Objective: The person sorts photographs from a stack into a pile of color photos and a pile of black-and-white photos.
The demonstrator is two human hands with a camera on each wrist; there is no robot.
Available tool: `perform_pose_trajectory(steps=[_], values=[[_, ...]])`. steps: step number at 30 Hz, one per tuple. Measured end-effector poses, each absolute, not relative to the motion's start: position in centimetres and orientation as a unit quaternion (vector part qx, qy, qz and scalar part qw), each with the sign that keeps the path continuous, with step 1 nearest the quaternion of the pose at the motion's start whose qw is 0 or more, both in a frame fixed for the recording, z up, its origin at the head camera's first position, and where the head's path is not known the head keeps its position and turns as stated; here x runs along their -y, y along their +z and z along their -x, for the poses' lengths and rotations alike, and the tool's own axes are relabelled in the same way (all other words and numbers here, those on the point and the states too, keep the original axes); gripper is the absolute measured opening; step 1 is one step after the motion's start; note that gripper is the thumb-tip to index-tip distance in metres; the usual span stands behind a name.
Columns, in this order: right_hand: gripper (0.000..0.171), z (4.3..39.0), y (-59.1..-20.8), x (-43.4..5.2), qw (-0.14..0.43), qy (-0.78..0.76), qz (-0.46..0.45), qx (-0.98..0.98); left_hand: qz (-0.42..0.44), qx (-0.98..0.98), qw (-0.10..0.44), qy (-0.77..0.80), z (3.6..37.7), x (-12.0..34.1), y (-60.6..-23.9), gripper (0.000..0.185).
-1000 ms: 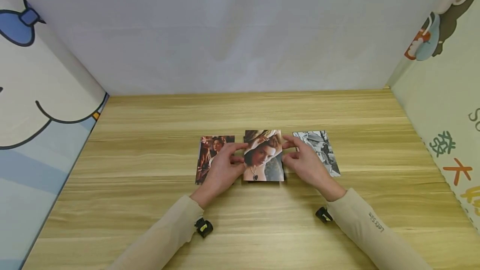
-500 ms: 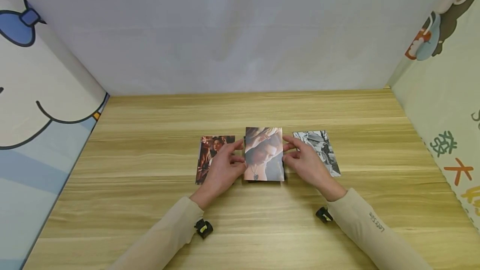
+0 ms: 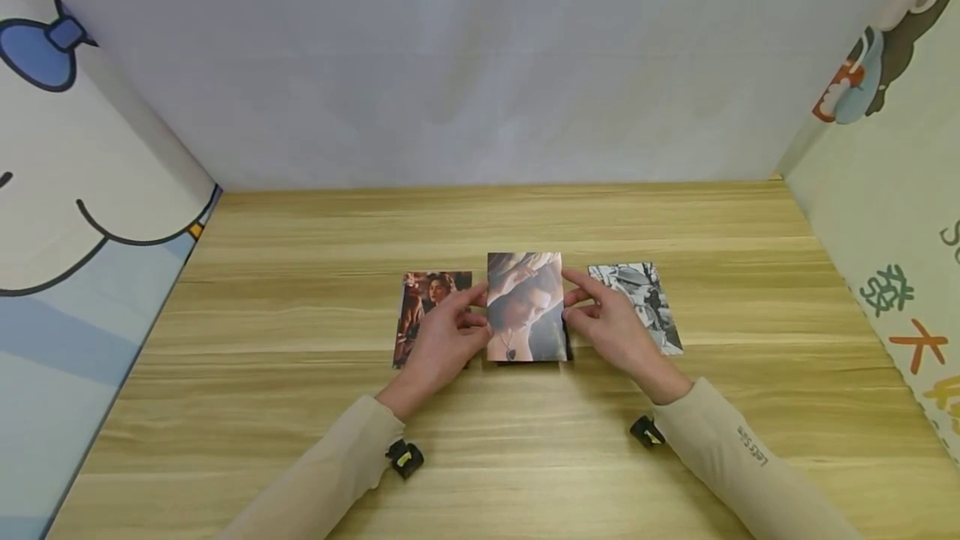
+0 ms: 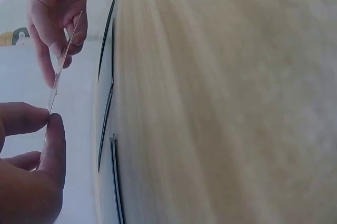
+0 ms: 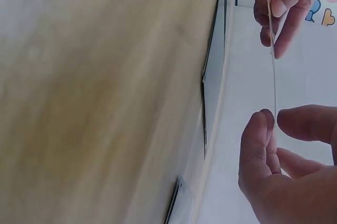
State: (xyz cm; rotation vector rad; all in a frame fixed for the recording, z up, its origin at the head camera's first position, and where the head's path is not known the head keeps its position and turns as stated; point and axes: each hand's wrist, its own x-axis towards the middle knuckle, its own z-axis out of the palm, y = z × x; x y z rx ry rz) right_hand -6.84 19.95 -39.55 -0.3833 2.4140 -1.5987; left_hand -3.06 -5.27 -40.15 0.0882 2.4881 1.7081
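A glossy colour photo card [image 3: 525, 307] of a figure with a necklace is raised over the table's middle. My left hand [image 3: 450, 327] pinches its left edge between thumb and fingers. At the opposite edge, my right hand [image 3: 607, 319] pinches it likewise. Both wrist views show the card edge-on as a thin line [image 4: 58, 74], clear of the table. Below it lies a slightly bent, dark-edged card [image 5: 210, 71], its face mostly hidden from the head view. Partly behind my left hand is a dark reddish photo card [image 3: 412, 302]; a black-and-white card [image 3: 651, 307] lies beside my right.
The pale wood-grain table [image 3: 525, 457] spreads out around the row of cards. A white backdrop [image 3: 480, 65] rises behind it. Printed panels stand at the sides, the left one [image 3: 97, 148] with a cartoon, the right one [image 3: 892, 190] with lettering.
The middle photo card has come up a little, and its top edge has risen. Its face has turned paler with glare. Both hands keep their hold; the side cards lie as before.
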Motion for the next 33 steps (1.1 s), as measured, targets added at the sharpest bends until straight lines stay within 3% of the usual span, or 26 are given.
perform_pose_trajectory(steps=[12, 33], values=[[0.063, 6.5, -39.2, -19.6, 0.112, -0.545, 0.144, -0.818, -0.038, -0.822, 0.021, 0.567, 3.1, 5.9, -40.5, 0.057], [0.069, 6.4, -39.1, -18.4, 0.142, -0.566, 0.151, -0.798, -0.02, -0.805, 0.002, 0.593, 2.8, 7.1, -40.7, 0.053]])
